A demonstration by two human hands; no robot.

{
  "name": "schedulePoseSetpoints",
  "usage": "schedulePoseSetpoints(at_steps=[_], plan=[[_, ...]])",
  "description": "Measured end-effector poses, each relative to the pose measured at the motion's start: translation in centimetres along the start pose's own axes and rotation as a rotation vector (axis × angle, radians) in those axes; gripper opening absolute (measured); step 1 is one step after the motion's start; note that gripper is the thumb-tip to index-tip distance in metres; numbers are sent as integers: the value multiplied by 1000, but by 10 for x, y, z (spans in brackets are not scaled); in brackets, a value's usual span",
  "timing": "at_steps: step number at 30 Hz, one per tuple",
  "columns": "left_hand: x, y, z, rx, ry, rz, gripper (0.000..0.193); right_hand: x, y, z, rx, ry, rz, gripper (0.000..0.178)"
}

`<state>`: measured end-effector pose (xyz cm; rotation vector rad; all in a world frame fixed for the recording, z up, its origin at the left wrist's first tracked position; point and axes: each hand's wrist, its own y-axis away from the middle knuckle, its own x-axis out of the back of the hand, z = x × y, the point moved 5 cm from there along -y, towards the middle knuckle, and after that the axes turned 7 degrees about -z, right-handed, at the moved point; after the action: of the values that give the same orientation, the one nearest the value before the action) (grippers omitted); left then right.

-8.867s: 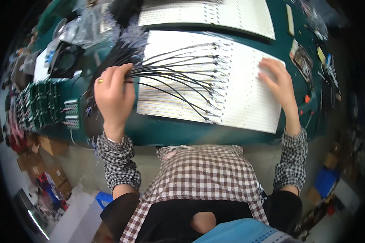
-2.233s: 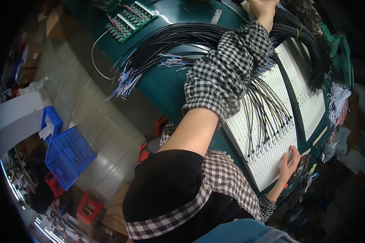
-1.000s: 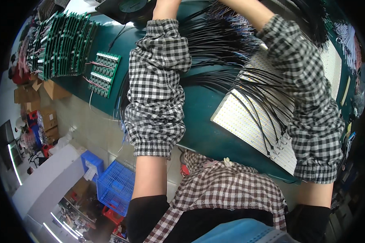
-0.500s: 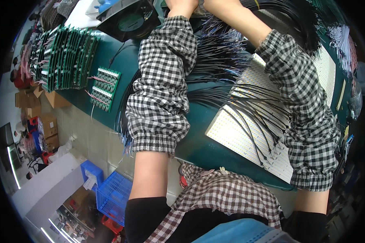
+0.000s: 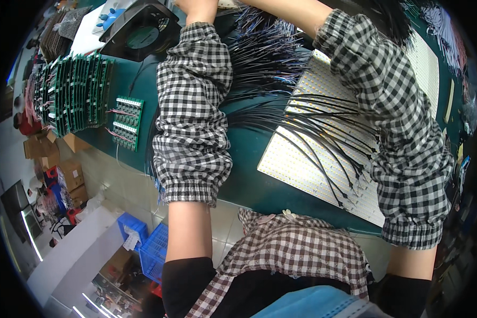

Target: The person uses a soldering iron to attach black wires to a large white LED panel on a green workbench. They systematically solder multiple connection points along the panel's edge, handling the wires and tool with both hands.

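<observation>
Both my arms, in black-and-white checked sleeves, reach to the far edge of the head view. Only the wrist and back part of my left hand (image 5: 197, 8) show there; its fingers are cut off. It is nearest to a black fan (image 5: 143, 37). My right hand lies past the upper edge, with just the bare forearm (image 5: 294, 13) showing. Between the arms lies a bundle of black cables (image 5: 270, 53) with thin blue and white wire ends. More black cables (image 5: 302, 130) spread over a white LED panel (image 5: 286, 153) beside my right sleeve.
A row of upright green circuit boards (image 5: 74, 95) stands on the green table (image 5: 244, 159) at left. Near it lies one flat circuit board (image 5: 127, 124) with pink wires. White wires (image 5: 442, 32) are bunched at far right. A blue crate (image 5: 155, 252) is on the floor.
The view has shifted, so the table's things sit somewhat further left. Both hands have moved left and further out past the upper edge.
</observation>
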<state>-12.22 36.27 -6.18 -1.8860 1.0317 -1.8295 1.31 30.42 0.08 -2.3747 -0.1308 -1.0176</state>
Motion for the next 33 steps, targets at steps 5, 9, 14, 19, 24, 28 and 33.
schedulePoseSetpoints(at_steps=[5, 9, 14, 19, 24, 28, 33], plan=[[-21, -12, -7, 62, 229, -31, 17, 9, 7, 15, 440, -229, 113, 31], [-29, -7, -25, 50, 147, -222, 19, -9, -6, 10, 2, 354, -363, 26], [0, -17, -22, -95, 352, -164, 21, 23, 3, -20, 203, 52, -114, 26], [25, -2, -21, 381, 858, -632, 27, 64, 21, -60, 186, 117, 303, 39], [130, 20, 15, 145, 696, -802, 32, -1, 25, -38, 86, 286, -255, 38], [192, 51, -17, 285, 734, -786, 36, -41, 38, -47, -1, 569, -521, 22], [233, 93, -86, 583, 543, -563, 47, -38, 48, -50, 23, 422, -545, 21]])
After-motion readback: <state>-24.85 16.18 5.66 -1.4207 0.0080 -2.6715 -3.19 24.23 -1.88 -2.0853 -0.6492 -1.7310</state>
